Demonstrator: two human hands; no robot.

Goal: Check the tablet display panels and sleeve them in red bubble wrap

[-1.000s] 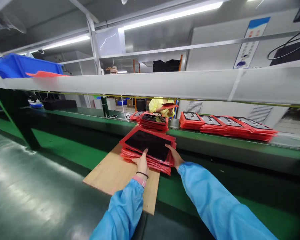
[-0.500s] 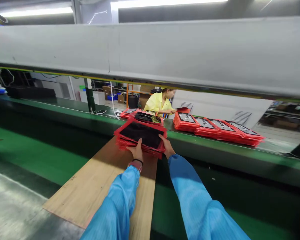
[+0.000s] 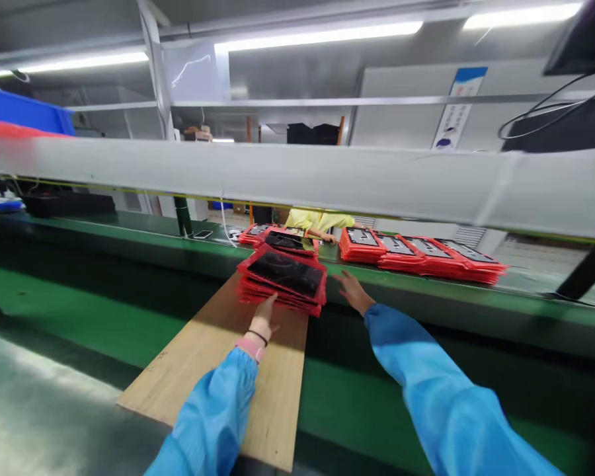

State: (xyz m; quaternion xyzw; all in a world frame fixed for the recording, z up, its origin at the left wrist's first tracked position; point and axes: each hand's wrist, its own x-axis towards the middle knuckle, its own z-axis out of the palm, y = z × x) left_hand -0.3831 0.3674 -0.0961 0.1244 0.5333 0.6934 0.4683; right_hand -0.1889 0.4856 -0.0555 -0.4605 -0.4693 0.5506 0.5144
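Observation:
A stack of flat black panels in red wrapping (image 3: 282,274) lies at the far end of a wooden board (image 3: 218,357). My left hand (image 3: 264,320) is at the near edge of this stack, its fingers stretched toward it; whether the fingertips touch cannot be made out. Off the stack's right side, my right hand (image 3: 353,293) hangs with fingers apart and nothing in it. Directly behind lies another black panel on red wrapping (image 3: 291,242). Both my arms wear blue sleeves.
Several red-wrapped stacks with grey tops (image 3: 426,254) line the green bench (image 3: 377,277) at right. A co-worker in yellow (image 3: 322,219) reaches over beyond the bench. A white horizontal beam (image 3: 297,168) crosses overhead. A phone (image 3: 203,234) lies left of the stacks.
My right hand has let go of the stack's right edge and moved right. My left hand has drawn back slightly toward me. The view has tilted up.

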